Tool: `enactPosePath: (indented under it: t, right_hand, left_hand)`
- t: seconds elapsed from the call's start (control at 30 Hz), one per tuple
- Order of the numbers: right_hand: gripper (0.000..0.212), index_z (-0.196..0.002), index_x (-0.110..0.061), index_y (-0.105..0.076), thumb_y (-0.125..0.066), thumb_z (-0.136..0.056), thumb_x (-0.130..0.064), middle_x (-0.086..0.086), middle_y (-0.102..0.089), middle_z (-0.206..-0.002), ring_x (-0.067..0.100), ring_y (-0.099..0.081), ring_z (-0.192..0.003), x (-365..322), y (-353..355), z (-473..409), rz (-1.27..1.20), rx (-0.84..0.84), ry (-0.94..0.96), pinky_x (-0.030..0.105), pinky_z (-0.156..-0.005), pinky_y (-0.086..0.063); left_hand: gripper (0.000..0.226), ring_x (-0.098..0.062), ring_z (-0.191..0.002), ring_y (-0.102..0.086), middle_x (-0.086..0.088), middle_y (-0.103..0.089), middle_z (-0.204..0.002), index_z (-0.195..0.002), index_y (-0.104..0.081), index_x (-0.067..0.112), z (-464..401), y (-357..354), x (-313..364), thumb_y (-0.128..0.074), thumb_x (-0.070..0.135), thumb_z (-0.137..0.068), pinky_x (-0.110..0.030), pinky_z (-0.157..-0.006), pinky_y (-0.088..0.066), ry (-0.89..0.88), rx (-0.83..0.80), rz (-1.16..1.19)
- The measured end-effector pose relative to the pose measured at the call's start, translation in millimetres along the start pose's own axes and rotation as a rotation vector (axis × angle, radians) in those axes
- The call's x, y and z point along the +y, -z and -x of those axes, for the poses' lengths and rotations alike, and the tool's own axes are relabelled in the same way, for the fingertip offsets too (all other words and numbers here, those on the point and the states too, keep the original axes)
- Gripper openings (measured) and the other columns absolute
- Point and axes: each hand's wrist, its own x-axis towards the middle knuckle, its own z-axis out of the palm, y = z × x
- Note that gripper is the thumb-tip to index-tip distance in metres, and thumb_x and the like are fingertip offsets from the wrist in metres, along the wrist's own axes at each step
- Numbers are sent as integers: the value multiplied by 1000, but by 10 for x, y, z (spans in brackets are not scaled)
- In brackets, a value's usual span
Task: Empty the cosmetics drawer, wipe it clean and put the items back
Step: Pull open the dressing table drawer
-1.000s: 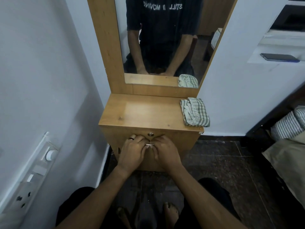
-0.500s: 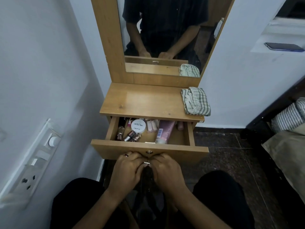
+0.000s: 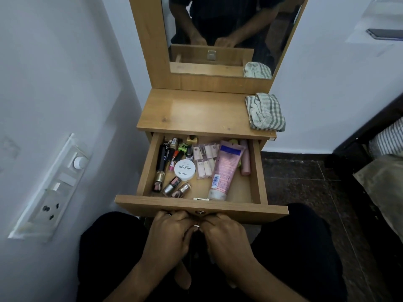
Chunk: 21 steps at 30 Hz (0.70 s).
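Fingers of both my hands are curled under the lower edge of the drawer front (image 3: 202,209), my left hand (image 3: 169,236) and right hand (image 3: 226,238) side by side just below the small round lock (image 3: 198,212), each gripping that panel with nothing else in it. From there the drawer (image 3: 257,171) stands well out of the dressing unit, over my knees, and it is full: a pink tube (image 3: 224,168) lies lengthwise on the right, a white round tub of nail polish remover (image 3: 184,170) sits in the middle, two small nail polish bottles (image 3: 176,187) lie near the front, a black mascara tube (image 3: 161,158) runs along the left wall, and a strip of pale sachets (image 3: 205,161) lies between tub and tube. On the unit's top (image 3: 185,112) a folded striped cloth (image 3: 265,112) waits at the right, under the mirror (image 3: 218,29). I judge emptying has not begun. The risk I see is pulling further: I cannot tell how much of the drawer sits in its runners, and if it clears them the loaded box could tip forward and spill the bottles onto the floor.
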Motion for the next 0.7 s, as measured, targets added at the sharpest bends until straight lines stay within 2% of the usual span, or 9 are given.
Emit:
enactPosePath:
  t: [0.2, 0.33, 0.4, 0.47, 0.53, 0.6, 0.67, 0.7]
  right_hand:
    - [21, -60, -26, -65, -85, -55, -31, -9, -65, -66, 11, -63, -62, -75, 20, 90, 39, 17, 11, 23, -45, -46]
    - [14, -62, -26, -67, -79, -59, -32, -9, -66, -66, 11, -64, -62, -100, 23, 146, 44, 10, 12, 23, -44, -48]
    - [8, -61, -25, -66, -67, -66, -32, -9, -65, -65, 12, -64, -61, -115, 37, 137, 38, 9, 10, 23, -44, -47]
    - [16, -61, -25, -65, -54, -71, -31, -8, -64, -65, 13, -63, -62, -139, 64, 121, 29, 17, 9, 23, -44, -46]
    - [7, -63, -26, -65, -69, -68, -30, -8, -65, -67, 13, -63, -63, -137, 84, 124, 28, -31, 17, 23, -45, -46]
    - [16, -66, -26, -66, -82, -64, -31, -9, -67, -69, 12, -64, -64, -140, 153, 129, 13, -94, 10, 23, -46, -47]
    - [12, -77, -26, -69, -74, -78, -37, -8, -69, -78, 14, -67, -69, -157, 249, 101, -34, -112, 16, 26, -50, -49]
    - [15, -87, -27, -70, -62, -88, -40, -7, -70, -86, 16, -68, -76, -167, 331, 67, -67, -134, 12, 29, -56, -51]
  left_hand:
    - [24, -16, -68, -68, 11, -71, -81, -76, -74, 27, 83, 22, 55, -54, 36, -82, -35, -62, -49, 0, -37, -85]
    - [28, -19, -67, -68, 10, -72, -83, -78, -76, 26, 155, 26, 53, -52, 38, -85, -35, -60, -53, 15, -60, -95]
    - [28, -19, -66, -67, 10, -71, -81, -76, -76, 26, 147, 46, 57, -52, 38, -85, -33, -59, -52, 14, -55, -115]
    - [28, -20, -65, -66, 10, -71, -80, -77, -75, 26, 129, 82, 76, -51, 39, -84, -33, -59, -51, 2, -68, -129]
    - [29, -20, -70, -68, 10, -71, -84, -82, -75, 28, 107, 157, 107, -49, 42, -86, -34, -62, -53, -9, -127, -118]
    - [29, -17, -79, -69, 12, -72, -91, -90, -73, 29, 67, 297, 132, -49, 44, -88, -33, -66, -55, -34, -187, -76]
    - [23, -6, -89, -68, 17, -72, -97, -96, -74, 30, -2, 510, 159, -55, 42, -90, -30, -73, -56, -51, -212, 45]
    - [18, -1, -91, -67, 18, -73, -97, -97, -75, 28, -44, 625, 176, -61, 37, -91, -26, -77, -55, -56, -185, 131]
